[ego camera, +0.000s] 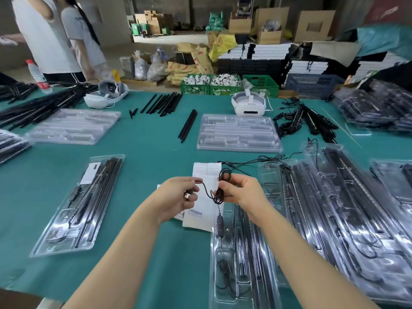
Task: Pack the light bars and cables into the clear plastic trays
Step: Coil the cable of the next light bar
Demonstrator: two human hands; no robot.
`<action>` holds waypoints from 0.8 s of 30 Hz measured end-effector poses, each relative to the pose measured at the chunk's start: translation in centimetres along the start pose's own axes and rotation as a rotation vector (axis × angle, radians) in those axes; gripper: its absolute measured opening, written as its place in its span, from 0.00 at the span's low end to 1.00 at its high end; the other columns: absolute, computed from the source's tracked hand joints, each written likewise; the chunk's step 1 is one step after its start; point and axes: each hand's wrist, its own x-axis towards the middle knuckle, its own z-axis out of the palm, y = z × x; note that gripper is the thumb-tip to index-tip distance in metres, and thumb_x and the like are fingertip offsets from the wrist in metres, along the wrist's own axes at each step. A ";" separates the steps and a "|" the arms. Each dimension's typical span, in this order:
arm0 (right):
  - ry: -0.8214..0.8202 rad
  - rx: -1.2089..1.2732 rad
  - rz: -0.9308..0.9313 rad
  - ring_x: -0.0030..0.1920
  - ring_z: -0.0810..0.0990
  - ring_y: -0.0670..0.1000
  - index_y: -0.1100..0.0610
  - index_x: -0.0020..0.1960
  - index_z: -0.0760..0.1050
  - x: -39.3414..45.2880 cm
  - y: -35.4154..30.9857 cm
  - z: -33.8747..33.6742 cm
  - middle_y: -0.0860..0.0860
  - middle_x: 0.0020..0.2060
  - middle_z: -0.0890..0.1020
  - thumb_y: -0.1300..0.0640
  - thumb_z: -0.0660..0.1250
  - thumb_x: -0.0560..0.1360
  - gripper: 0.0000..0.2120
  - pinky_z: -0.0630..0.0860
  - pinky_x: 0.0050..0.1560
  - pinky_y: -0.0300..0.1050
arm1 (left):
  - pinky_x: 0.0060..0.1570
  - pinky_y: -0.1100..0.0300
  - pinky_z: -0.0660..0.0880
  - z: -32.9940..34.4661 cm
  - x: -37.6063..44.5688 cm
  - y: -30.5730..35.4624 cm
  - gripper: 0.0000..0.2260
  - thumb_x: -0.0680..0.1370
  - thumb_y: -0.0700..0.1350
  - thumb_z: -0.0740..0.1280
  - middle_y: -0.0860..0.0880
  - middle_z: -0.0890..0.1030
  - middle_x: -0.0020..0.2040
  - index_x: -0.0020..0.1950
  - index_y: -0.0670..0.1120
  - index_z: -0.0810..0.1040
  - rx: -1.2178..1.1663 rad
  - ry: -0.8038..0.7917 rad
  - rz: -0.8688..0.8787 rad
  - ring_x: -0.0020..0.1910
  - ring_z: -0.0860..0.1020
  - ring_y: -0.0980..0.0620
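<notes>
A thin black cable runs between both hands above the green table. My left hand pinches the end with the silver USB plug. My right hand grips a small coil of the same cable; its inline switch hangs down over a clear tray below, which holds light bars and another cable. A filled tray lies at the left. Two clear trays with nothing in them sit farther back, one in the middle and one at the left. Loose black light bars lie between those two.
White paper sheets lie under my hands. Filled trays overlap at the right. A pile of cables, two white headsets and a bottle stand on the table. Two people stand at the far left; green crates sit behind.
</notes>
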 end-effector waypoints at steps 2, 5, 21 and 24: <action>-0.019 -0.008 -0.008 0.43 0.87 0.53 0.59 0.51 0.83 -0.1 0.1 0.1 0.57 0.45 0.87 0.66 0.73 0.75 0.07 0.82 0.44 0.42 | 0.33 0.61 0.70 0.0 0.1 -0.2 0.12 0.82 0.32 0.59 0.46 0.74 0.38 0.62 0.35 0.78 -0.026 0.002 0.055 0.33 0.71 0.52; -0.043 -0.085 -0.021 0.43 0.85 0.48 0.54 0.49 0.84 -0.2 0.1 0.4 0.52 0.43 0.87 0.64 0.74 0.74 0.07 0.81 0.46 0.38 | 0.50 0.59 0.76 0.2 0.2 -0.7 0.11 0.80 0.36 0.67 0.51 0.84 0.42 0.58 0.45 0.84 0.267 0.081 0.214 0.44 0.78 0.52; -0.018 -0.078 -0.062 0.42 0.86 0.52 0.55 0.49 0.84 -0.6 0.3 2.7 0.55 0.42 0.87 0.67 0.73 0.74 0.09 0.82 0.43 0.41 | 0.52 0.51 0.82 3.4 -0.4 -2.3 0.19 0.79 0.36 0.60 0.48 0.87 0.45 0.47 0.55 0.86 0.364 0.247 0.347 0.50 0.85 0.47; -0.007 -0.061 -0.042 0.43 0.87 0.53 0.55 0.48 0.85 -0.4 -0.2 2.6 0.55 0.42 0.87 0.67 0.73 0.74 0.08 0.83 0.43 0.41 | 0.53 0.56 0.80 2.7 -0.7 -1.9 0.17 0.77 0.38 0.61 0.42 0.86 0.50 0.54 0.50 0.87 0.193 -0.041 0.253 0.54 0.84 0.43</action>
